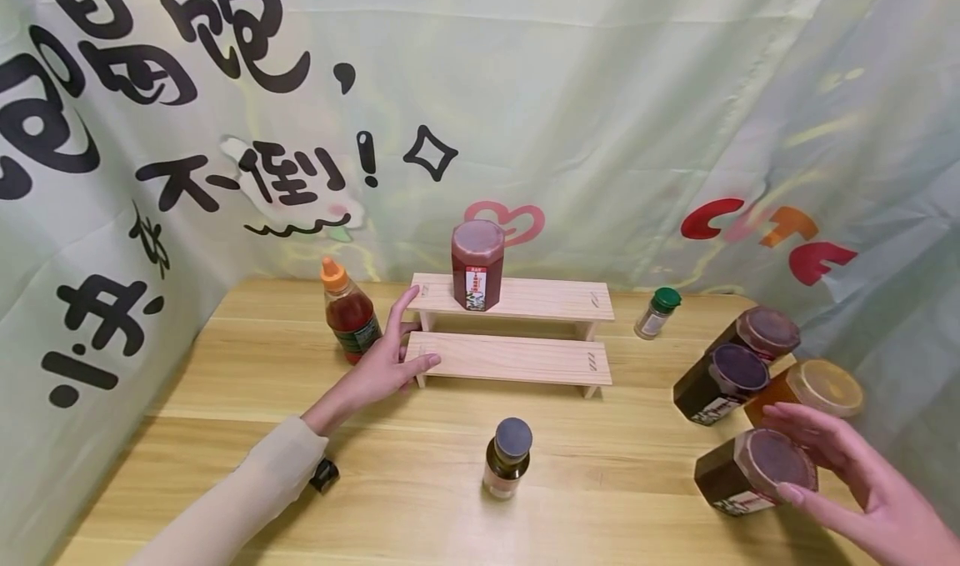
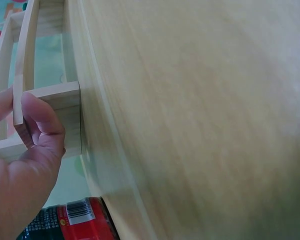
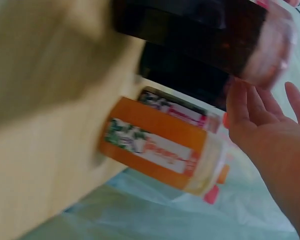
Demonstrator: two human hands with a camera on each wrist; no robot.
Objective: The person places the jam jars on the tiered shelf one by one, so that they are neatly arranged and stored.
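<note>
Head cam: L fingers (image 1: 398, 314) grip wood shelf (image 1: 513, 358) w/ squared edges.

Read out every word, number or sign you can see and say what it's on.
"饱" on the cloth backdrop
"不倒!" on the backdrop
"C", "T", "E" on the backdrop's right; letter after C unclear
Other backdrop characters: too distorted or cut off.
Too small or blurred: labels on dark jars, orange jar, red jar, sauce bottle, dark-capped bottle, green-capped shaker; marks on wooden stands.

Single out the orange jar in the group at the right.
The amber jar with the yellowish lid, partly behind the right hand in the head view; the three jars grouped with it are darker.
</note>
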